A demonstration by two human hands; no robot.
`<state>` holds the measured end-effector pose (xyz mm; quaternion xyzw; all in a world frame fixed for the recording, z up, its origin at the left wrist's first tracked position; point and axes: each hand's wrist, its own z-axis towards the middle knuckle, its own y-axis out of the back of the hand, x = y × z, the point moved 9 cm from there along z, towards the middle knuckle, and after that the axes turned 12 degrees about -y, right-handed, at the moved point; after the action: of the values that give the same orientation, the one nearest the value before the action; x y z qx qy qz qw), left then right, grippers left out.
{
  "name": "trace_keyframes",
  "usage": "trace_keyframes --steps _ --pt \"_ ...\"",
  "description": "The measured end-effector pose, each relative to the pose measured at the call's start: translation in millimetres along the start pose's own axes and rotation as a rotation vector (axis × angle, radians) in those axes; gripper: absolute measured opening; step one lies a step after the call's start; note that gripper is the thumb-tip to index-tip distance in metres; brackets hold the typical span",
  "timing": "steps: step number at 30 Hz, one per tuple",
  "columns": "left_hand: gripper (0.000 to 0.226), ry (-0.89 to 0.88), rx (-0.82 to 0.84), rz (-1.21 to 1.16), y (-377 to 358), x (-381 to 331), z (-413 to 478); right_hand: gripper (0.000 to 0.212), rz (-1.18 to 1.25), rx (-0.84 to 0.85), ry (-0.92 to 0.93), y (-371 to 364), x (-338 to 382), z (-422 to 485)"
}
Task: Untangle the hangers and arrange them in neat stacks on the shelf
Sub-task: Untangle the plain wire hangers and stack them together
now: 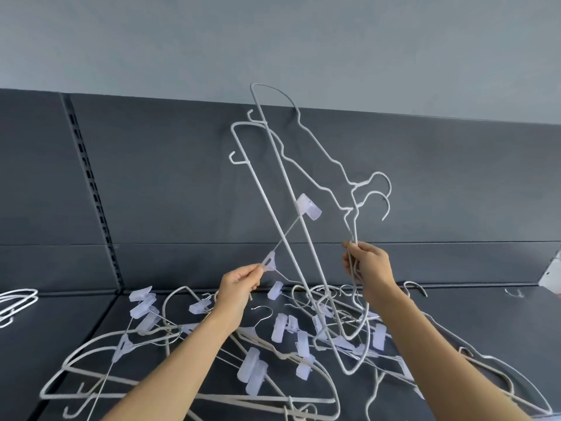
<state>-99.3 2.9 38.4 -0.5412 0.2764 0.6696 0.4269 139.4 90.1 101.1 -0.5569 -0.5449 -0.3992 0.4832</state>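
Left hand (239,287): lower centre of the frame, raised above the pile; thumb and fingertips pinch the clear plastic centre piece of a clip hanger (270,263).
Clip hanger: its thin wire runs up and to the right from the pinch to a translucent clip (308,206), which crosses in front of the long bars of the raised hangers.
Right hand (368,265): right of centre, level with the left hand; its fingers are curled round the wires of two white hangers (270,208), gripping just below their necks.
Two white hangers: held up on end side by side, tilted toward the upper left; their hooks point right above the right hand, and their lower ends reach down into the pile.
Pile (279,326): a tangle of white hangers and clip hangers spread across the lower half of the frame, lying on the shelf.
Shelf (485,314): dark, flat, with a dark back panel (151,177) behind it.
Separate white hangers (15,302): a few lying together at the far left edge, well apart from the pile.
Slotted upright (91,192): runs down the panel at the left.
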Motion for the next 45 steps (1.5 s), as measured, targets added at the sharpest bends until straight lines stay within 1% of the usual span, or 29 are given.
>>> trace_keyframes --steps 3,6,8,11,14,16,19,22,24,30,33,36,38,42,45 --pt "0.020 0.007 -0.018 -0.042 -5 -5 0 0.021 0.009 -0.035 0.032 2 5 -3" --pt "0.024 0.052 -0.056 -0.121 -11 -7 -1 0.021 0.007 -0.040 0.047 -1 9 -5" --pt "0.025 0.086 -0.011 -0.187 -23 -10 -1 0.020 -0.006 -0.025 0.021 -5 9 -6" --pt "0.023 0.125 0.049 -0.347 -47 -21 1 0.022 -0.049 0.018 -0.044 -13 4 -6" --pt "0.023 0.133 0.040 -0.515 -62 -31 6 0.023 -0.077 0.033 -0.060 -16 4 -7" --pt "0.022 0.123 0.040 -0.602 -63 -34 9 0.025 -0.055 0.027 -0.052 -13 5 -8" --pt "0.020 0.122 0.050 -0.582 -56 -27 9 0.024 -0.012 0.002 -0.018 -5 9 -11" --pt "0.018 0.168 0.026 -0.546 -49 -13 5 0.020 -0.027 -0.007 0.017 -2 12 -15" --pt "0.017 0.201 -0.008 -0.497 -42 -4 3 0.018 -0.020 -0.021 0.032 1 13 -15" --pt "0.017 0.240 -0.039 -0.266 -18 11 -1 0.023 0.035 -0.051 0.028 11 12 -8" --pt "0.015 0.190 -0.071 -0.079 2 8 4 0.023 0.072 -0.062 0.022 20 14 -6" --pt "0.021 0.107 -0.034 0.177 18 -3 12 0.024 0.040 -0.090 0.041 32 17 -4" --pt "0.021 0.093 0.000 0.332 27 -4 18 0.024 -0.006 -0.098 0.062 39 18 -2" --pt "0.015 0.160 0.088 0.618 44 7 23 0.023 -0.083 -0.087 0.094 48 19 2" --pt "0.014 0.198 0.157 0.736 51 18 22 0.021 -0.145 -0.061 0.113 52 18 5"
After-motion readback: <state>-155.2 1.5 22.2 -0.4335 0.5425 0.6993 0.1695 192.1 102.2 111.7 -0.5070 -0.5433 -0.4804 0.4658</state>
